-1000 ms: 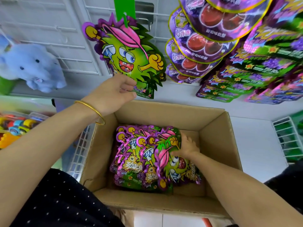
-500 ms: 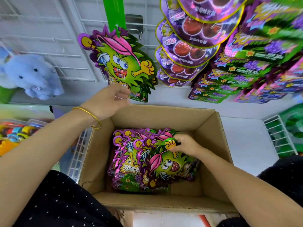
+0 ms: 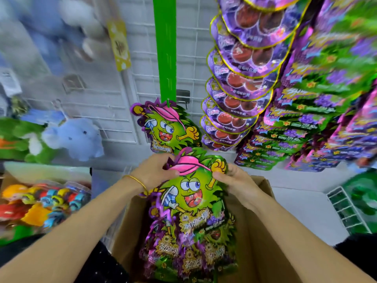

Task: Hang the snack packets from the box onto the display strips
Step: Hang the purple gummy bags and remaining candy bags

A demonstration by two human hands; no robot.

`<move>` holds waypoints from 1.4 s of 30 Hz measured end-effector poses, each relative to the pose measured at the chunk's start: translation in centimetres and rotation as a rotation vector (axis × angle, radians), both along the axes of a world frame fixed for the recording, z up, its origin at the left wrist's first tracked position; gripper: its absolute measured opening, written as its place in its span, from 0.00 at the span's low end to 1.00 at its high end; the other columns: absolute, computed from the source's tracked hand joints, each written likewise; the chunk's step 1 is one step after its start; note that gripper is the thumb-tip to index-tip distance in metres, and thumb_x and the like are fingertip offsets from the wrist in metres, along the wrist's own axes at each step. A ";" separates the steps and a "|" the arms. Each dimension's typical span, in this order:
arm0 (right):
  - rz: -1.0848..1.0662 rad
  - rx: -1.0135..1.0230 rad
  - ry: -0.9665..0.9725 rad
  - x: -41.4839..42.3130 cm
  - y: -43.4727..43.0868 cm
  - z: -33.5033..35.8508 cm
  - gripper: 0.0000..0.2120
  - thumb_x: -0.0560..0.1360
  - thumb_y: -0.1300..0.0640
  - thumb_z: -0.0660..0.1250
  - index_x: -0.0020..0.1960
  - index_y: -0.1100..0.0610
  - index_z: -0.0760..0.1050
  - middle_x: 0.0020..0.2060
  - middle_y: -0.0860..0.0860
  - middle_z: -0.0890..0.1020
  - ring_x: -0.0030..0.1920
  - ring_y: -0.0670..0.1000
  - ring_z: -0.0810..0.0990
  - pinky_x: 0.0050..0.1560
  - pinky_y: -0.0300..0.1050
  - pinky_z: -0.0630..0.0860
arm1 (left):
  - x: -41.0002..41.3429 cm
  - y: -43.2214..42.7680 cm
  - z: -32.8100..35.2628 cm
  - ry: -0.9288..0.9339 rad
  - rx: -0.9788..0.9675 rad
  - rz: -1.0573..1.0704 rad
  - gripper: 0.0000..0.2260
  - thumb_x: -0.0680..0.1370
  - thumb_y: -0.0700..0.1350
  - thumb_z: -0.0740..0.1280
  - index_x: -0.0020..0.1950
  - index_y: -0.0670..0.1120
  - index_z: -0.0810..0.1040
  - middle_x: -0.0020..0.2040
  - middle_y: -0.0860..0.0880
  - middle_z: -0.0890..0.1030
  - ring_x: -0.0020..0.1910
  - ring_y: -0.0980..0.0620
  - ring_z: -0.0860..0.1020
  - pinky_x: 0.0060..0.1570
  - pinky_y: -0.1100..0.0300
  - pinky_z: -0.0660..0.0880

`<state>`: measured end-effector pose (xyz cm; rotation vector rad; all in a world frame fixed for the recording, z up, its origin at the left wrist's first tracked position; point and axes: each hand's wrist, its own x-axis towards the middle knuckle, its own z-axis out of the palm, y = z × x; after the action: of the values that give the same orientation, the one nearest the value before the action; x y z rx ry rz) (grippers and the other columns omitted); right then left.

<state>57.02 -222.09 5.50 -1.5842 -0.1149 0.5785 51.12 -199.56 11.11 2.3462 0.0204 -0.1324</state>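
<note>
Hanging packets (image 3: 240,84) along a seemingly wire-grid wall (image 3: 114,94).

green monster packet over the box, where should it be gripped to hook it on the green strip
By its top corners, one hand from each side, as the left hand and right hand pinch the packet. It hangs flat and upright; the hung packet hooks onto the green strip at top centre, so that spot should likely stay free.

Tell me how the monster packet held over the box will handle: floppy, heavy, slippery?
Probably floppy: the monster packet hangs from its top edge, held by the left hand and right hand. Likely light, as that top grip alone carries it. Its glossy foil may be slippery, so pinch firmly.
</note>
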 end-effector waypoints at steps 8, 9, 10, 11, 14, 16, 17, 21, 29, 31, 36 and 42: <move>0.291 -0.401 -0.842 1.5 5.1 9.4 0.09 0.70 0.57 0.73 0.50 0.56 0.82 0.37 0.40 0.79 0.37 0.37 0.75 0.44 0.34 0.71 | -0.1 2.1 2.5 -0.230 0.176 -0.003 0.07 0.75 0.42 0.68 0.49 0.40 0.78 0.30 0.56 0.70 0.33 0.69 0.72 0.34 0.72 0.66; 0.306 -0.416 -0.891 1.8 6.1 10.1 0.08 0.71 0.57 0.72 0.49 0.57 0.82 0.37 0.42 0.78 0.37 0.38 0.74 0.44 0.39 0.72 | 0.0 2.4 2.8 -0.252 0.155 0.022 0.07 0.75 0.43 0.68 0.48 0.40 0.78 0.31 0.55 0.71 0.33 0.67 0.72 0.34 0.71 0.66; 0.292 -0.407 -0.911 2.1 6.9 10.6 0.07 0.71 0.58 0.71 0.48 0.59 0.82 0.37 0.44 0.78 0.39 0.42 0.74 0.46 0.44 0.73 | 0.1 2.8 3.3 -0.280 0.129 0.048 0.10 0.74 0.46 0.68 0.48 0.40 0.78 0.31 0.53 0.73 0.32 0.63 0.72 0.35 0.70 0.67; 0.259 -0.387 -0.915 2.5 7.6 11.1 0.07 0.72 0.58 0.71 0.48 0.59 0.82 0.38 0.45 0.79 0.40 0.45 0.76 0.48 0.47 0.74 | 0.3 3.2 3.9 -0.306 0.118 0.076 0.12 0.72 0.50 0.67 0.47 0.42 0.78 0.33 0.51 0.75 0.33 0.61 0.73 0.38 0.63 0.70; 0.110 -0.373 -0.989 3.4 8.8 12.8 0.07 0.73 0.55 0.69 0.49 0.55 0.82 0.44 0.49 0.84 0.46 0.51 0.80 0.51 0.51 0.76 | 1.4 4.1 6.8 -0.411 -0.062 0.123 0.08 0.71 0.49 0.68 0.49 0.49 0.78 0.40 0.53 0.80 0.39 0.63 0.77 0.45 0.64 0.74; 0.019 -0.392 -1.026 3.9 9.3 13.9 0.08 0.73 0.55 0.69 0.51 0.55 0.81 0.46 0.50 0.85 0.48 0.52 0.81 0.52 0.51 0.75 | 2.8 4.4 9.2 -0.466 -0.247 0.166 0.10 0.75 0.43 0.67 0.56 0.48 0.76 0.49 0.52 0.80 0.45 0.66 0.77 0.50 0.70 0.73; -0.019 -0.394 -1.038 4.1 9.5 14.3 0.09 0.73 0.55 0.68 0.52 0.55 0.81 0.47 0.51 0.84 0.49 0.53 0.81 0.52 0.51 0.75 | 3.7 4.5 10.2 -0.474 -0.294 0.204 0.12 0.76 0.43 0.65 0.60 0.46 0.74 0.53 0.50 0.79 0.49 0.63 0.77 0.54 0.67 0.73; -0.095 -0.458 -1.124 4.5 10.5 15.5 0.09 0.74 0.56 0.67 0.51 0.58 0.80 0.48 0.55 0.84 0.51 0.57 0.79 0.51 0.52 0.74 | 8.0 4.5 12.3 -0.418 -0.248 0.318 0.18 0.78 0.45 0.63 0.64 0.39 0.70 0.58 0.41 0.77 0.58 0.47 0.76 0.60 0.54 0.72; -0.184 -0.655 -1.149 5.5 12.4 15.4 0.10 0.77 0.55 0.63 0.55 0.56 0.78 0.49 0.56 0.79 0.50 0.59 0.78 0.49 0.53 0.74 | 10.5 4.6 12.9 -0.338 -0.015 0.270 0.13 0.76 0.49 0.65 0.34 0.45 0.73 0.30 0.48 0.72 0.29 0.57 0.70 0.30 0.66 0.65; -0.201 -0.657 -1.148 5.6 12.7 15.4 0.10 0.77 0.55 0.63 0.55 0.58 0.77 0.50 0.56 0.78 0.49 0.59 0.78 0.49 0.53 0.74 | 10.5 4.6 13.2 -0.304 0.046 0.272 0.17 0.77 0.52 0.63 0.31 0.44 0.70 0.30 0.47 0.69 0.32 0.52 0.68 0.29 0.64 0.62; -0.205 -0.675 -1.136 5.6 13.0 15.6 0.09 0.78 0.55 0.62 0.54 0.60 0.74 0.49 0.57 0.77 0.49 0.60 0.78 0.47 0.52 0.74 | 10.2 4.4 13.5 -0.178 0.028 0.291 0.21 0.77 0.58 0.60 0.30 0.46 0.72 0.32 0.45 0.74 0.36 0.47 0.73 0.35 0.64 0.66; -0.196 -0.733 -1.127 5.5 13.3 15.7 0.09 0.78 0.54 0.60 0.52 0.60 0.70 0.49 0.57 0.76 0.48 0.62 0.77 0.43 0.53 0.72 | 10.4 4.3 13.4 -0.136 -0.021 0.335 0.25 0.76 0.62 0.58 0.51 0.41 0.80 0.59 0.39 0.78 0.58 0.42 0.75 0.55 0.56 0.69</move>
<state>62.51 -208.77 21.22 -2.4415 -0.6311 -0.5619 61.54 -195.25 24.55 2.2902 0.3409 0.1907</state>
